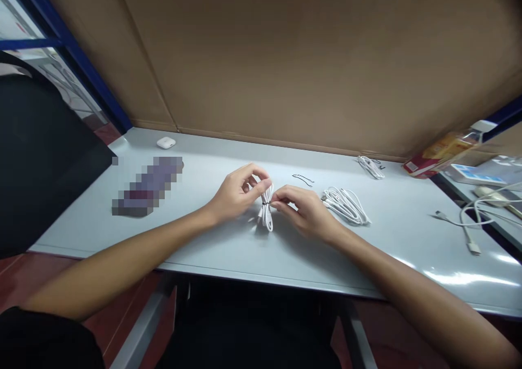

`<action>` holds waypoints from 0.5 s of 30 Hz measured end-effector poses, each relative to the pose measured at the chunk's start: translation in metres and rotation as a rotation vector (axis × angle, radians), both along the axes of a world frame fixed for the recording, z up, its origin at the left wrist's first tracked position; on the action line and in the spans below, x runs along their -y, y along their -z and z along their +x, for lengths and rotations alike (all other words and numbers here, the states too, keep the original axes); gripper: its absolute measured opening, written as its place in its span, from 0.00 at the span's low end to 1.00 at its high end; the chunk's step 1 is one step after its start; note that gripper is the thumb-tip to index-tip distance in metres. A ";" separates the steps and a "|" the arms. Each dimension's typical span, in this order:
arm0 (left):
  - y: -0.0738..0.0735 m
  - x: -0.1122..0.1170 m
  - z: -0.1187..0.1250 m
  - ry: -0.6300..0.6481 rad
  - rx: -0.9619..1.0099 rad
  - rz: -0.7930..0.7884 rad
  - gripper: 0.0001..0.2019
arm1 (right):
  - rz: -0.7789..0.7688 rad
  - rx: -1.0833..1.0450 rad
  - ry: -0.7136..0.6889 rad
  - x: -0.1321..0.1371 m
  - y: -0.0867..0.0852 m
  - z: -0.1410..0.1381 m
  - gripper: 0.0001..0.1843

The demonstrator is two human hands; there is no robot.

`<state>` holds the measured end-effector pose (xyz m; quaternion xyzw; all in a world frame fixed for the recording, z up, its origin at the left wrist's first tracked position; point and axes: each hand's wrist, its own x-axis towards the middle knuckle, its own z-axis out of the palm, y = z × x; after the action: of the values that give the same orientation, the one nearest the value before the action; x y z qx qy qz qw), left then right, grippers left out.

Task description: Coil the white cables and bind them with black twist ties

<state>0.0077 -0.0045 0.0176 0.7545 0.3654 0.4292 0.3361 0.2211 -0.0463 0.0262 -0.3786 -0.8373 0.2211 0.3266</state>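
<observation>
A coiled white cable point(267, 217) hangs between my hands just over the table, with a black twist tie point(266, 203) around its middle. My left hand point(241, 190) pinches the upper end of the coil between thumb and fingers. At the tie's right side, the thumb and index finger of my right hand point(304, 208) are closed on the tie's end. Beyond my hands, loose black twist ties point(303, 180) lie on the table. Several looped white cables point(346, 205) rest beside my right hand.
On the grey table point(228, 254) lie a white earbud case point(166, 142), a blurred-out object point(149, 186) and another bundled cable point(370, 167). A red-yellow box point(440, 154) stands at the right, near loose cable ends point(473, 246). A brown panel point(285, 64) borders the back; a black chair point(36, 157) is left.
</observation>
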 end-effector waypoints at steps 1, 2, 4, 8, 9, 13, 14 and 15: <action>0.001 -0.001 -0.001 0.019 -0.004 -0.026 0.14 | -0.020 -0.011 0.006 0.000 -0.002 0.000 0.08; 0.001 -0.001 -0.001 0.042 -0.022 -0.042 0.15 | -0.044 -0.021 0.019 0.000 -0.003 0.000 0.09; 0.002 -0.001 -0.003 0.119 -0.091 -0.047 0.16 | -0.081 -0.041 0.062 -0.001 -0.006 0.001 0.10; 0.003 0.003 -0.004 0.302 -0.233 -0.030 0.13 | -0.089 -0.078 0.132 -0.005 -0.006 0.003 0.09; 0.003 0.004 -0.003 0.310 -0.253 -0.035 0.14 | -0.086 -0.083 0.142 -0.007 -0.005 0.004 0.08; 0.003 0.007 0.000 0.291 -0.259 -0.133 0.21 | -0.079 -0.058 0.171 -0.012 -0.001 0.005 0.10; 0.004 0.006 0.001 0.290 -0.249 -0.154 0.23 | -0.075 -0.036 0.170 -0.013 0.000 0.005 0.10; 0.004 0.006 0.001 0.287 -0.249 -0.165 0.24 | -0.069 -0.014 0.166 -0.014 0.001 0.005 0.11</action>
<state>0.0083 -0.0101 0.0133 0.8159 0.3267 0.2492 0.4067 0.2260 -0.0324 0.0252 -0.4563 -0.7926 0.2247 0.3363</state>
